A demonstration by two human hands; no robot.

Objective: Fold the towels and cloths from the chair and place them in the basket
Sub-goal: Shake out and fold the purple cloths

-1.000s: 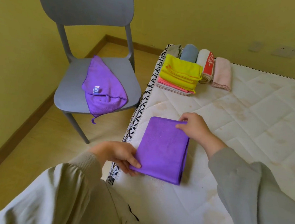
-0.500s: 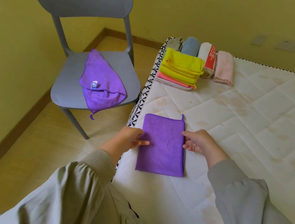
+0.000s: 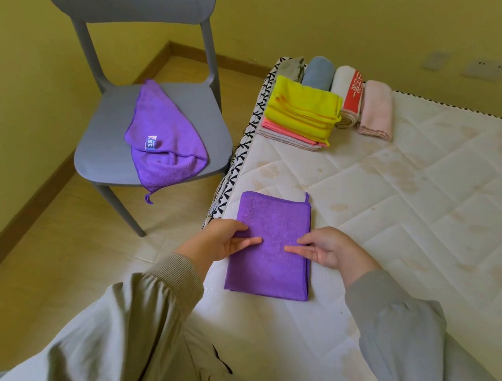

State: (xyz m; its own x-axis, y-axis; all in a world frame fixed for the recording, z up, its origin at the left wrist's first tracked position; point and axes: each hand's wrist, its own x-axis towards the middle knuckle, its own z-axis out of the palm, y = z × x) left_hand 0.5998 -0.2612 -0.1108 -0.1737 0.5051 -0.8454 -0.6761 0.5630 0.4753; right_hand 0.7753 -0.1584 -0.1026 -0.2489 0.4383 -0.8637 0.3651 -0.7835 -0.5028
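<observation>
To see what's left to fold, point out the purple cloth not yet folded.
The purple cloth on the chair: a loose triangle, label showing. The other purple cloth is a neat rectangle on the mattress under the left hand and right hand.

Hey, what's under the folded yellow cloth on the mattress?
Under the yellow cloth lie a pink cloth and a pale cloth; only their front edges show, the rest is covered.

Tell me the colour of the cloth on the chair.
Purple cloth, clearest in the head view.

Soft even daylight, sharp focus, wide-angle edge distortion
</observation>
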